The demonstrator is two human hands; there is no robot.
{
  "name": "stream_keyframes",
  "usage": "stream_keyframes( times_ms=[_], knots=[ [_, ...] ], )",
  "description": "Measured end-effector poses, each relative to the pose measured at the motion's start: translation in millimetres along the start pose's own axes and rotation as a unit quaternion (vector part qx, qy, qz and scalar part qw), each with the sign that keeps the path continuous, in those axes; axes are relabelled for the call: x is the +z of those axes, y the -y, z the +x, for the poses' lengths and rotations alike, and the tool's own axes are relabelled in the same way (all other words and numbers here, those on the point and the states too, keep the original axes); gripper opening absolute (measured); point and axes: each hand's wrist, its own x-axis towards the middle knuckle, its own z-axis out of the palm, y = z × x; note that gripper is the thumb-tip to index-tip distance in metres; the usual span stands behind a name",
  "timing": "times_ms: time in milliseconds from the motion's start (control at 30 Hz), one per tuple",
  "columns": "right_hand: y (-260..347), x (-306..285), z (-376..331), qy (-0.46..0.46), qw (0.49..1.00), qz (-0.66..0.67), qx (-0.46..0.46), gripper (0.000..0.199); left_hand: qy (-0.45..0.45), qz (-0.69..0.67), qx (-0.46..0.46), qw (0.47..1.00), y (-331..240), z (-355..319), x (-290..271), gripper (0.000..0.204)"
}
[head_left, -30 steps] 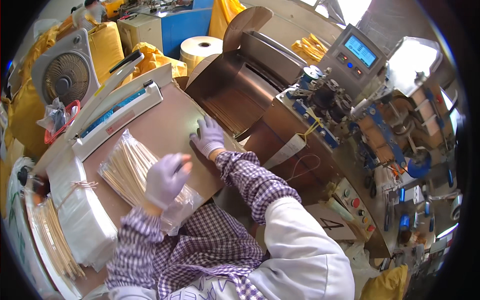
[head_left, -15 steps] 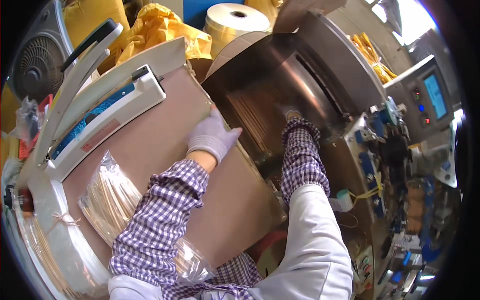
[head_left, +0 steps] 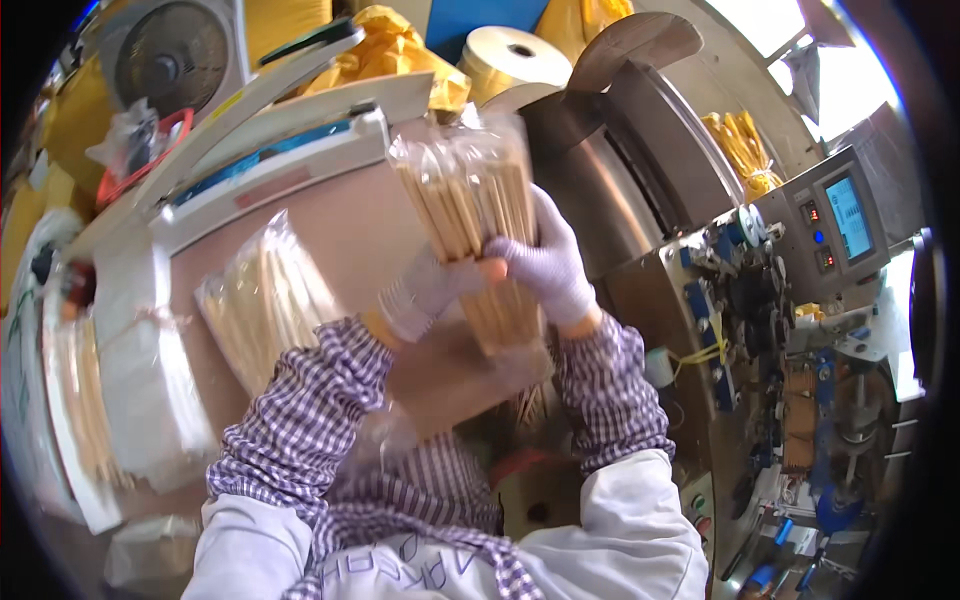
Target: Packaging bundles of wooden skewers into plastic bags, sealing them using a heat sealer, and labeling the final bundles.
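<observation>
Above the brown tabletop (head_left: 350,225), clear plastic bags of thin wooden sticks (head_left: 450,205) are raised, tilted slightly left, in both my hands. They look like two bundles side by side; blur hides whether they are joined. My left hand (head_left: 425,290), in a pale glove with a bare thumb tip, grips them from the left. My right hand (head_left: 550,255), gloved too, wraps round their right side, its thumb across the front. Another clear bag of sticks (head_left: 270,300) lies on the tabletop near my left forearm.
A long-armed bag sealer (head_left: 280,175) stands at the tabletop's far left. To the right are a metal trough (head_left: 600,185), a machine with blue parts, and a control panel (head_left: 830,215). A fan (head_left: 170,60), a red basket and a film roll (head_left: 515,55) sit behind.
My right hand has come out of the metal trough, where sticks lay, and now holds bagged sticks. My left hand has left the tabletop's edge and joined it. The view has shifted.
</observation>
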Motion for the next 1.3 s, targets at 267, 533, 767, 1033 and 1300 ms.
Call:
stream_keyframes(
  times_ms=[267, 533, 767, 1033, 1300],
  knots=[
    [29.6, 96.9, -163.7, -0.038, 0.998, 0.043, -0.040, 0.099, 0.070, -0.169, -0.159, 0.970, -4.4, -196.1, 16.4, 0.067],
    [-24.6, 83.7, -142.8, 0.322, 0.914, 0.230, 0.092, 0.031, 0.041, -0.078, -0.187, 0.978, -4.3, -250.7, 38.2, 0.059],
    [-30.8, 98.6, -168.5, 0.235, 0.918, 0.286, 0.141, 0.019, -0.243, 0.476, 0.096, 0.840, -26.1, -291.9, 14.6, 0.049],
    [-29.2, 126.8, -154.4, 0.329, 0.864, 0.373, 0.078, 0.019, -0.292, 0.457, 0.037, 0.839, -3.2, -232.1, -67.1, 0.031],
    [-27.5, 154.2, -150.3, 0.398, 0.841, 0.366, 0.024, 0.023, -0.237, 0.419, -0.071, 0.874, -4.3, -244.2, -56.2, 0.029]
  ],
)
